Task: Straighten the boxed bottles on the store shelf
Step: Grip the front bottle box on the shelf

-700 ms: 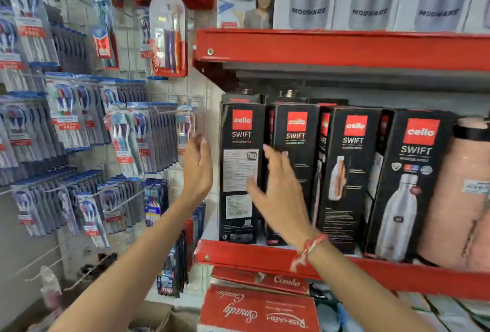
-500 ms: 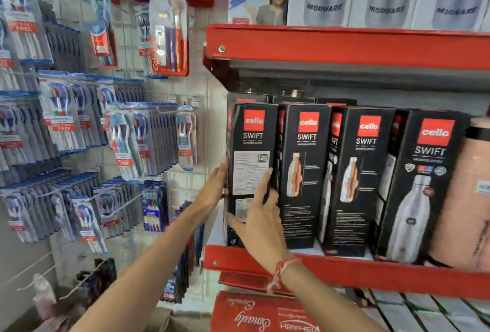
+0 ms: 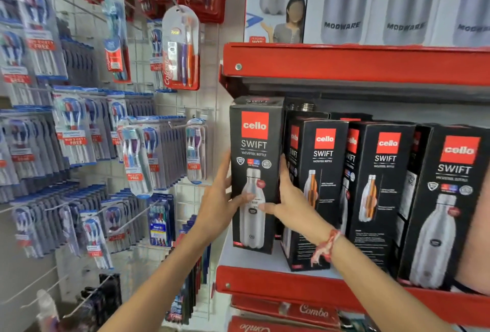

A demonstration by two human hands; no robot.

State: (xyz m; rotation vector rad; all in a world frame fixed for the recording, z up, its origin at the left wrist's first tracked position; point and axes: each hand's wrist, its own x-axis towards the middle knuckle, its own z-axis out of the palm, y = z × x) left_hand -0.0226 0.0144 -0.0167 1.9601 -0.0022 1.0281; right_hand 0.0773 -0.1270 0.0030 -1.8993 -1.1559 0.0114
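A row of black boxed bottles stands on the red shelf (image 3: 278, 282). The leftmost box (image 3: 256, 146) shows its front face with a steel bottle picture and stands upright at the shelf's left end. My left hand (image 3: 217, 204) presses its left side, thumb across the front. My right hand (image 3: 289, 199) grips its right side, thumb on the front. Beside it stand a second box (image 3: 322, 172), a third box (image 3: 384, 186) and a fourth box (image 3: 448, 199), all turned slightly to the left.
A red upper shelf (image 3: 358, 66) carries white bottle boxes (image 3: 344, 0). Toothbrush packs (image 3: 74, 133) hang on a wire grid to the left. Red cartons (image 3: 305, 310) lie below the shelf. A pink object (image 3: 477, 225) blocks the right edge.
Both hands closed on the leftmost box and turned it, so its front face with the bottle picture shows instead of the label side. The camera moved closer.
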